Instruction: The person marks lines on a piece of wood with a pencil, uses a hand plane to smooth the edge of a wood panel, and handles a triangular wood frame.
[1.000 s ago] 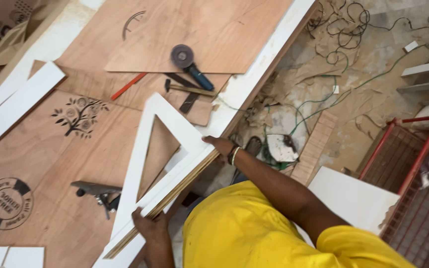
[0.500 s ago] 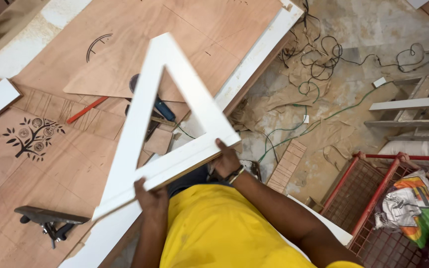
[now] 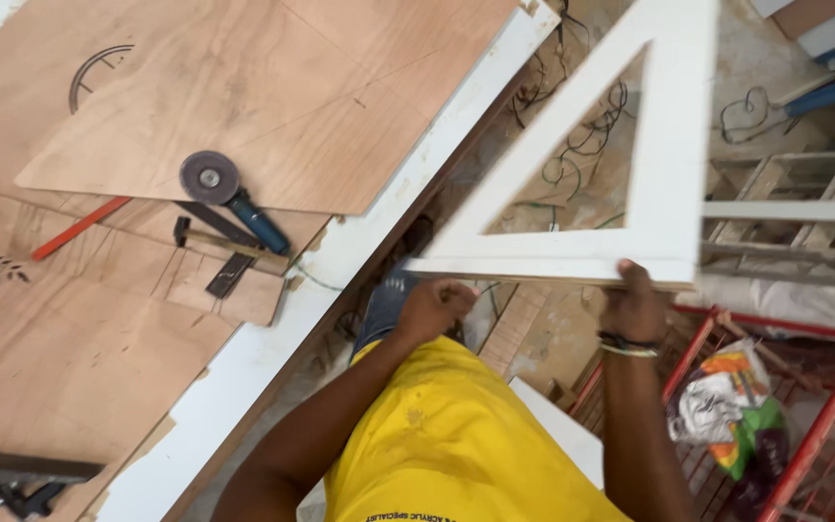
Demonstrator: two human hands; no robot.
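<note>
I hold a white triangular wooden frame (image 3: 669, 145) in the air, off the right side of the workbench and above the floor. My left hand (image 3: 434, 307) grips the left end of its lower bar. Wearing a wristband, my right hand (image 3: 634, 305) grips the right corner of that same bar from below. The frame's top runs out of the picture. My yellow shirt (image 3: 456, 445) fills the lower middle.
On the plywood workbench (image 3: 273, 97) lie an angle grinder (image 3: 229, 193) with a blue handle, a hammer (image 3: 207, 242) and a red pencil-like tool (image 3: 79, 229). A white strip (image 3: 340, 251) edges the bench. Cables (image 3: 572, 164) litter the floor. A red metal rack (image 3: 823, 406) stands at the right.
The frame has swung from over the workbench to the right, out over the floor. Both hands kept their hold and the view turned right with it.
</note>
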